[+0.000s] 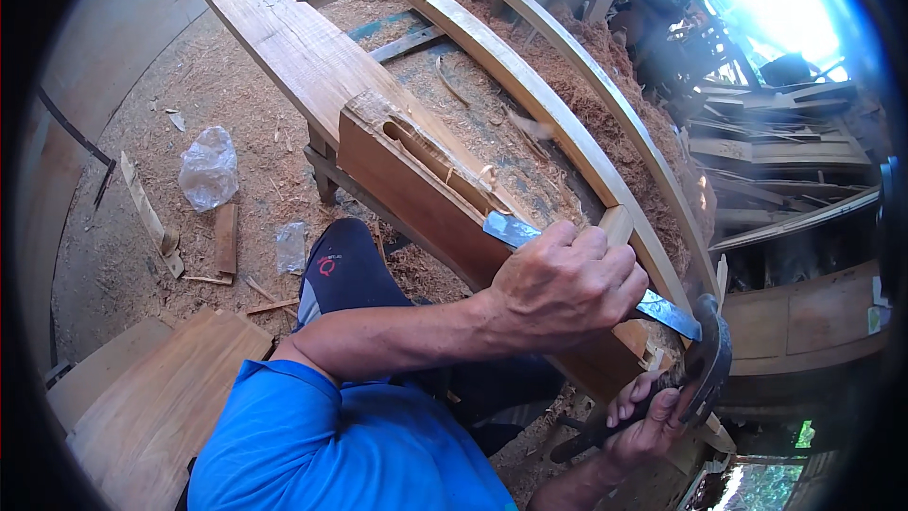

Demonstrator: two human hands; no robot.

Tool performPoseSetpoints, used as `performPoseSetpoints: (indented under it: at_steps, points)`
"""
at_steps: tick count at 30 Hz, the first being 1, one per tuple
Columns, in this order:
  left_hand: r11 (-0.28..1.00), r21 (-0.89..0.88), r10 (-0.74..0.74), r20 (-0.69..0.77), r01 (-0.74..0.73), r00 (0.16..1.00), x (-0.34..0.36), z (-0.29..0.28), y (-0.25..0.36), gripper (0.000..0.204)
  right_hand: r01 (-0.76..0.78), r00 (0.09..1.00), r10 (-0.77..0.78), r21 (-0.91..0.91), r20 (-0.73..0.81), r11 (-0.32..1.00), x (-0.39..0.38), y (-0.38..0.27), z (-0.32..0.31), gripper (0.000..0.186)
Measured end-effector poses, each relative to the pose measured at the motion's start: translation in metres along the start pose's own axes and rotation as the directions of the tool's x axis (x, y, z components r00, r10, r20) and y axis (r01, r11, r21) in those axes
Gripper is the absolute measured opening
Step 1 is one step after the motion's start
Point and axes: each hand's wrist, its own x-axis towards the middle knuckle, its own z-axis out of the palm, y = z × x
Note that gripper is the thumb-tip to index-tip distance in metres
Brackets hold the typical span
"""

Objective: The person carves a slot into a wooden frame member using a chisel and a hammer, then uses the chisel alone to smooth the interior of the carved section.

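The left hand (567, 274) is closed in a full fist around the middle of a flat metal chisel (670, 314), its bare blade end jutting out to the left and its other end to the right, toward the hammer (716, 355). The right hand (653, 421), lower and nearer the body, is wrapped around the hammer's handle; the head stands at the chisel's far end, though whether the two touch I cannot tell. Just left of and beyond the left fist lies the thick wooden board (407, 189), a long slot cut in its upper edge, with the blade end close by the slot's near end. The chisel should be stiff and rather slick, best gripped around its middle, clear of both the edge and the struck end. The hammer looks head-heavy, so its handle is the place for a firm hold. The board is probably heavy and rigid, liable to splinter along the slot; its solid outer faces would be the safer grip. Beyond both hands curves a wooden frame (511, 68).
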Motion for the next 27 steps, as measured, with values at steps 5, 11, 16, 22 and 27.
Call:
performPoseSetpoints:
  at_steps: [5, 11, 16, 22, 27]
  points:
    - [1.000, -0.001, 0.011, -0.023, -0.011, 1.000, 0.000, -0.002, -0.001, 0.012, 0.029, 0.999, -0.029, -0.014, -0.026, 0.999, -0.001, -0.001, 0.008, 0.048]
    - [0.998, 0.069, 0.023, -0.087, -0.017, 0.996, 0.002, -0.002, -0.003, 0.016, 0.044, 0.991, -0.025, 0.141, -0.132, 0.989, 0.011, -0.016, 0.001, 0.053]
    - [0.995, -0.101, 0.015, -0.109, -0.027, 0.994, 0.008, -0.015, 0.002, 0.021, 0.051, 0.994, -0.041, 0.102, -0.099, 0.994, 0.007, -0.012, -0.012, 0.055]
    - [1.000, -0.017, 0.023, -0.077, -0.024, 0.997, 0.001, -0.011, 0.003, 0.025, 0.012, 0.997, -0.008, 0.044, -0.075, 0.999, 0.003, -0.005, -0.008, 0.057]
    - [0.999, -0.037, 0.017, -0.106, -0.021, 0.994, 0.000, -0.012, 0.005, 0.024, 0.047, 0.994, -0.044, 0.021, -0.098, 0.999, 0.003, -0.008, -0.003, 0.058]
